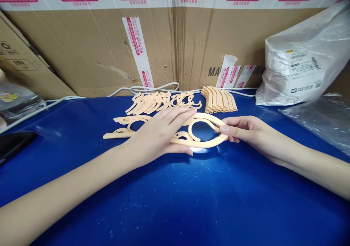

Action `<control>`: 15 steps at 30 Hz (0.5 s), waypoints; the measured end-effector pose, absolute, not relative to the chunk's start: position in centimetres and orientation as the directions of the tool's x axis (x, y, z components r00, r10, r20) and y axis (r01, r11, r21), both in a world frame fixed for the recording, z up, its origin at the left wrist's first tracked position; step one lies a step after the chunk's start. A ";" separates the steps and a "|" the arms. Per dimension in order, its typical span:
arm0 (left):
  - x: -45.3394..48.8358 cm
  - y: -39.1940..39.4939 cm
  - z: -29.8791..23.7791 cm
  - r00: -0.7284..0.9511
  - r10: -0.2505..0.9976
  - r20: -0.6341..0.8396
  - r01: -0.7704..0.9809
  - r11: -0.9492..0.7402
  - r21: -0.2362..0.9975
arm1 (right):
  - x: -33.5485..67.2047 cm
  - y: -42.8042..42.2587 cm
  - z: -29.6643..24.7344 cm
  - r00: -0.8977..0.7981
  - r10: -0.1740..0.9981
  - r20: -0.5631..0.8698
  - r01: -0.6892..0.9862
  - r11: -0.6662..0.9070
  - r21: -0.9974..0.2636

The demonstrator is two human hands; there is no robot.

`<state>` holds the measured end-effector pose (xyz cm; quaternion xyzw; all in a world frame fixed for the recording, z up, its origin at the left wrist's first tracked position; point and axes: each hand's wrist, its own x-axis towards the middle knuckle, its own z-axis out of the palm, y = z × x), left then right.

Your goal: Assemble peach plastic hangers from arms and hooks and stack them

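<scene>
A beige plastic folding hanger (209, 143) with a curled hook lies near the middle of the blue surface. Its rounded right end is pinched between the thumb and fingers of my right hand (240, 127). Across its left part rests my left hand (164, 129), fingers stretched out and thumb along the near edge. Under and left of that palm, more beige hanger pieces (117, 135) stick out; the hand hides how they join. Just behind are a pile of loose hooks (150, 102) and a row of curved hanger arms (218, 99).
Tall cardboard boxes (95, 45) stand along the back, with a white cable (120, 91) at their foot. A white plastic-wrapped package (295, 63) is at the back right, clear plastic film (322, 118) before it. A dark flat object (16, 144) lies at the left edge.
</scene>
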<state>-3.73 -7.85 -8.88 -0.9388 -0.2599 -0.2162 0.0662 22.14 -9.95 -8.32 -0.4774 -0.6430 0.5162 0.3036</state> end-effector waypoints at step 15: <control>-3.6 -8.2 -8.8 0.791 0.436 0.430 0.515 -0.854 -0.081 | 21.9 -10.2 -8.4 -0.355 0.933 -0.066 0.330 0.059 -0.942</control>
